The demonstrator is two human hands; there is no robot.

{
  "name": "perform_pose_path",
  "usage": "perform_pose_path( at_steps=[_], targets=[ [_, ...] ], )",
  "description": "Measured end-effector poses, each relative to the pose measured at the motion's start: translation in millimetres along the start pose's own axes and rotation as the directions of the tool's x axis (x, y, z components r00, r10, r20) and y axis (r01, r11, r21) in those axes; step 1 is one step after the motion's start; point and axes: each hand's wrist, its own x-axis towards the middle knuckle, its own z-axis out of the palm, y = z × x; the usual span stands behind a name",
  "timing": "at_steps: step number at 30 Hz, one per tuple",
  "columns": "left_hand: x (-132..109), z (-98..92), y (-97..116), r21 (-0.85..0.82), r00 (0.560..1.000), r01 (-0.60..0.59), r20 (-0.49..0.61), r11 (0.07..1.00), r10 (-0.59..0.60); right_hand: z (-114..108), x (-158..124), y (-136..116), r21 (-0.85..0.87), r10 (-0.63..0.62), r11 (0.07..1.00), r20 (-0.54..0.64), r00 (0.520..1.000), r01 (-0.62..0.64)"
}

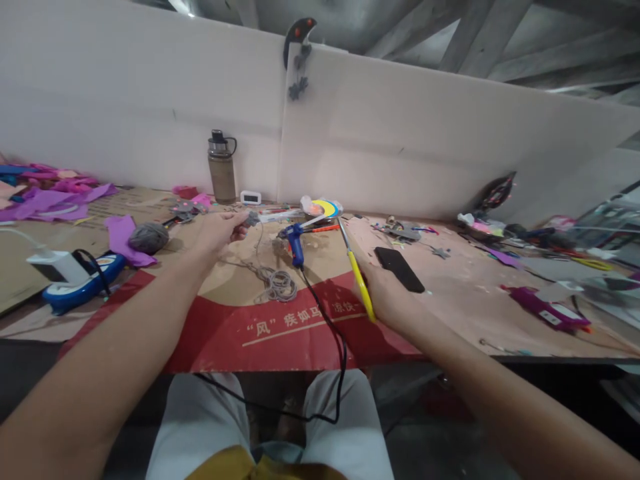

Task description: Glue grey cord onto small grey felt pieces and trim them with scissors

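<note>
My left hand (pixel 225 231) is raised over the left middle of the table, thumb and fingers pinched on a small grey felt-like piece (pixel 253 218). From this piece a grey yarn strand runs down toward a loose coil of yarn (pixel 280 285) on the table. My right hand (pixel 376 287) is wrapped round yellow-handled scissors (pixel 361 280), seen edge-on, their metal blades pointing up and away. Whether the blades are apart cannot be told. Between my hands lies a blue glue gun (pixel 297 247), its black cord hanging over the front edge. A black phone (pixel 400 269) lies right of my right hand.
A bottle (pixel 221 170) and a small white digital display (pixel 251 198) stand by the partition. At left are a grey yarn ball (pixel 149 237), purple scraps (pixel 123 233) and a blue power strip (pixel 85 283). A purple device (pixel 549 310) lies at right.
</note>
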Motion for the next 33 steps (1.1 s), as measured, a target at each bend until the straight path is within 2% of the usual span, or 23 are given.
perform_pose_path(
  at_steps=[3,7,10,13,16,18,20,22,25,29,32,33],
  targets=[
    [-2.7,1.1,2.9,-0.054,0.999,0.036,-0.024,0.998,-0.038,-1.7,3.2,-4.5,0.03,0.032,0.999,0.102,0.994,-0.035],
    [-2.4,0.4,4.0,-0.071,0.999,0.04,-0.012,0.997,-0.041,-6.0,13.7,6.1,0.052,0.089,0.995,-0.076,0.993,-0.085],
    [-1.8,1.3,4.2,-0.056,0.998,0.044,-0.03,0.997,-0.046,2.9,21.2,3.0,0.253,0.076,0.967,-0.141,0.987,-0.038],
    [-1.5,1.6,4.6,-0.035,0.997,0.04,-0.063,0.999,-0.042,24.3,32.9,-18.3,0.449,0.047,0.893,-0.137,0.989,0.02],
    [-0.2,-1.3,5.4,-0.026,0.994,0.008,-0.105,1.0,-0.011,47.7,50.7,-46.1,0.522,-0.085,0.835,-0.194,0.977,0.176],
    [1.6,-4.8,6.1,-0.033,0.988,-0.01,-0.156,0.999,0.005,57.7,63.1,-60.2,0.472,-0.171,0.845,-0.205,0.964,0.251],
    [3.8,-8.6,6.8,-0.033,0.979,-0.019,-0.204,0.999,0.012,60.9,73.1,-66.5,0.402,-0.201,0.873,-0.218,0.955,0.275],
    [5.8,-11.5,7.3,-0.02,0.972,-0.02,-0.235,1.0,0.015,57.7,78.7,-63.2,0.343,-0.156,0.913,-0.208,0.965,0.222],
    [7.2,-13.2,7.1,0.012,0.966,-0.015,-0.259,1.0,0.018,45.9,76.2,-42.5,0.241,0.002,0.97,-0.15,0.989,0.035],
    [6.6,-11.7,5.3,0.064,0.968,-0.038,-0.247,0.997,0.053,26.2,55.6,-4.6,-0.073,0.161,0.984,0.005,0.987,-0.16],
    [6.6,-10.5,4.4,0.068,0.969,-0.047,-0.238,0.997,0.062,10.0,39.4,9.9,-0.296,0.187,0.948,0.231,0.955,-0.114],
    [6.9,-10.5,4.5,0.062,0.969,-0.042,-0.239,0.997,0.056,5.2,35.9,9.1,-0.362,0.19,0.928,0.261,0.946,-0.086]
  ],
)
